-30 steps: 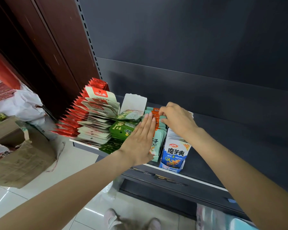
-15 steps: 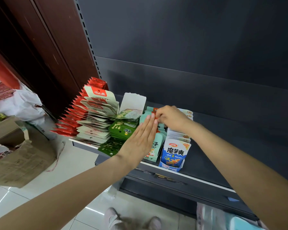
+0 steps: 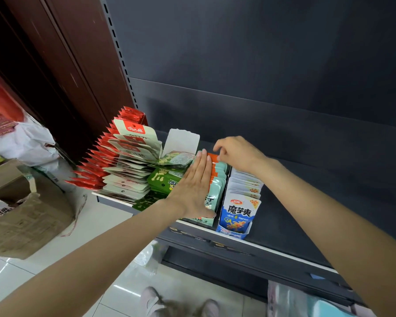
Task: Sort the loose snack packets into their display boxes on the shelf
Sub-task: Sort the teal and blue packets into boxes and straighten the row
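In the head view, the only one there is, the shelf [image 3: 281, 227] runs from the centre left of the frame down to the lower right, and the snack packets stand in rows at its left end. The left hand [image 3: 193, 186] lies flat with its fingers straight and together, pressed against the left flank of the mint-green packets [image 3: 216, 191] in the middle of the frame, steadying that row. The right hand [image 3: 234, 152], just above and behind, has its fingers curled down onto the top edge of an orange packet [image 3: 213, 164] standing among the mint ones; it seems to pinch that edge, though the fingertips are partly hidden. Just right of this row stands the blue-and-white display box [image 3: 236, 216], its packets filed upright. To the left lie the green packets [image 3: 164, 179], fanned loosely, then cream packets [image 3: 128, 170] and red packets [image 3: 96, 165] splayed toward the shelf's edge. These are thin film sachets: I judge them light, limp and slick, likely to slide over one another and topple as a row when one is pulled. The sealed top edge looks the stiffest place to take hold, with a flat palm bracing the neighbours. A cardboard carton [image 3: 25, 216] sits on the floor at the lower left.
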Motion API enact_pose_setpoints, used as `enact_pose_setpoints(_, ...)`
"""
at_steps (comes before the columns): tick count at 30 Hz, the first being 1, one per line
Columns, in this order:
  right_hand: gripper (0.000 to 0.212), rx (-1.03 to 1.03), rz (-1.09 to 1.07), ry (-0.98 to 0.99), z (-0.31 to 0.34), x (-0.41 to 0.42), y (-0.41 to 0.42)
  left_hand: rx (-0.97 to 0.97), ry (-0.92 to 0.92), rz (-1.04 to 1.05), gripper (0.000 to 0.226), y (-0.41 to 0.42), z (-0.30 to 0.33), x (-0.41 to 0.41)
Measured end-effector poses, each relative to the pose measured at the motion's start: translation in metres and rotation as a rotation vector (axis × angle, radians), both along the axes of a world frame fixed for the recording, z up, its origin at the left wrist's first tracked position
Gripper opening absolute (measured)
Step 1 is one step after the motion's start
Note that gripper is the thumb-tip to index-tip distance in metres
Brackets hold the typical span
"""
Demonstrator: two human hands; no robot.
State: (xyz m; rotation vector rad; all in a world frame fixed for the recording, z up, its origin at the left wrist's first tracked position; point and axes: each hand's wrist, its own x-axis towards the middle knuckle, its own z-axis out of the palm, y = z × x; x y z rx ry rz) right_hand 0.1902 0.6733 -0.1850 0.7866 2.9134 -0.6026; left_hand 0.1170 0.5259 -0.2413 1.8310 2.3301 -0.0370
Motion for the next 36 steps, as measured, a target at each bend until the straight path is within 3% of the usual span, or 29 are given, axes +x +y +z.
enact_pose_setpoints(4, 0.013, 0.038, 0.100, -0.062, 0.002, -0.007, -0.001, 0.055, 0.133, -0.046, 0.129, -0.009, 0.000, 0.003)
enact_pose_setpoints(11, 0.025, -0.022, 0.245, -0.219, 0.006, -0.021, 0.000, 0.099, 0.281, -0.078, 0.119, -0.018, 0.000, 0.004)
enact_pose_setpoints(19, 0.020, -0.041, 0.259, -0.338, 0.008, -0.022, -0.002, 0.133, 0.300, -0.048, 0.120, -0.019, 0.001, 0.007)
enact_pose_setpoints(23, 0.031, -0.045, 0.232, -0.292, -0.001, -0.023, 0.002, 0.127, 0.305, -0.044, 0.120, -0.021, 0.001, 0.008)
enact_pose_setpoints(32, 0.033, -0.172, 0.227, -0.245, -0.002, -0.027, 0.006, 0.060, 0.298, -0.034, 0.126, -0.027, 0.002, 0.011)
enact_pose_setpoints(36, 0.011, -0.153, 0.171, -0.106, -0.005, -0.020, 0.012, -0.060, 0.198, 0.013, 0.132, -0.003, 0.004, 0.009)
